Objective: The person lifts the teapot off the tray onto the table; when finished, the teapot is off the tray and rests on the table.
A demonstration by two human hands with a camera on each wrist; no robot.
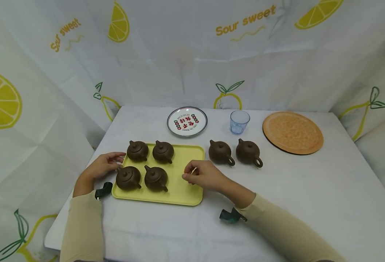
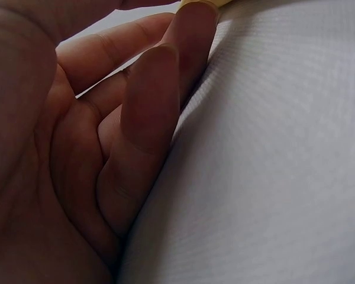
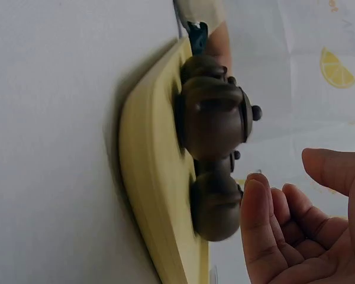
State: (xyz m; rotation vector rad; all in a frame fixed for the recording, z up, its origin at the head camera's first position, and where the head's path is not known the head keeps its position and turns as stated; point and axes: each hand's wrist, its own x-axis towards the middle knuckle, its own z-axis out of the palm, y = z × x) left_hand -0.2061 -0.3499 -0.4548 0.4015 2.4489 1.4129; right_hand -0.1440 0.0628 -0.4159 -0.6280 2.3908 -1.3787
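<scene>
My left hand is at the left edge of a yellow tray, fingers reaching to the rim. In the left wrist view its fingers lie along the white cloth, a fingertip right at the yellow rim. Several dark brown lidded teapots stand in two rows on the tray's left and middle part. Over the tray's right part hovers my right hand, fingers bent. The right wrist view shows its thumb apart from the fingers, with nothing between them. Two more brown teapots stand right of the tray.
Behind the tray lies a white plate with a red and green print. A clear blue glass stands to its right. Farther right is a round, tan, pizza-like board. Printed white curtains enclose the white table.
</scene>
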